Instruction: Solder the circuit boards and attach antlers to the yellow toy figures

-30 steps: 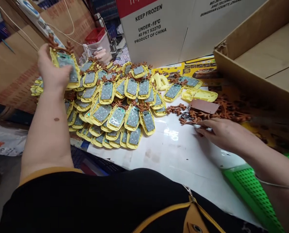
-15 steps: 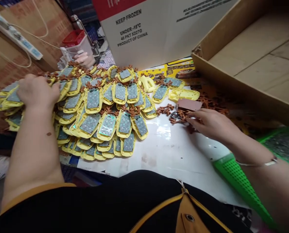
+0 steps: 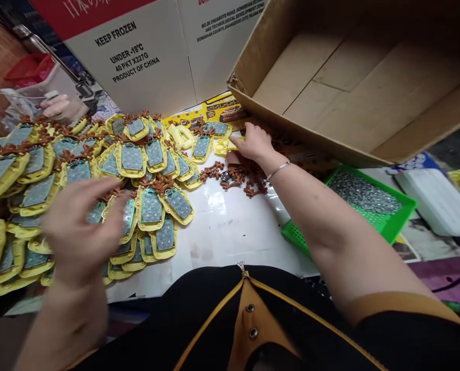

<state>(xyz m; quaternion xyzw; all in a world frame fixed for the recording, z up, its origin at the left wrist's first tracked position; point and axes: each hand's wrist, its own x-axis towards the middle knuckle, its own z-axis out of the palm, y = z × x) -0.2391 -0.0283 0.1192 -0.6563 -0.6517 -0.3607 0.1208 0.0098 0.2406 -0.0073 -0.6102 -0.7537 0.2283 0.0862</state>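
My left hand (image 3: 86, 226), blurred by motion, hovers over the front of a heap of yellow plastic shells (image 3: 131, 159). Its fingers are curved and apart, with nothing seen between them. The heaped shells carry grey speckled boards, and brown antler-shaped pieces stick out of their tops. My right hand (image 3: 255, 141) reaches to the far side of the table, its fingers closed on the right end of a separate yellow plastic shell (image 3: 222, 147). Below that hand lie loose brown antler-shaped pieces (image 3: 256, 183) and a small round dark metallic object (image 3: 225, 176).
A large open cardboard box (image 3: 307, 123) stands at the back right, beside a white printed carton (image 3: 148, 62). On the right, a green basket (image 3: 402, 208) contains many small metal pieces, next to a white device (image 3: 438, 198). A clear tub with a red basket (image 3: 31, 69) is at the back left.
My left hand has left the far left of the heap and come nearer my body. My right hand has moved from above the brown pieces to the separate yellow shell. The view has turned right.
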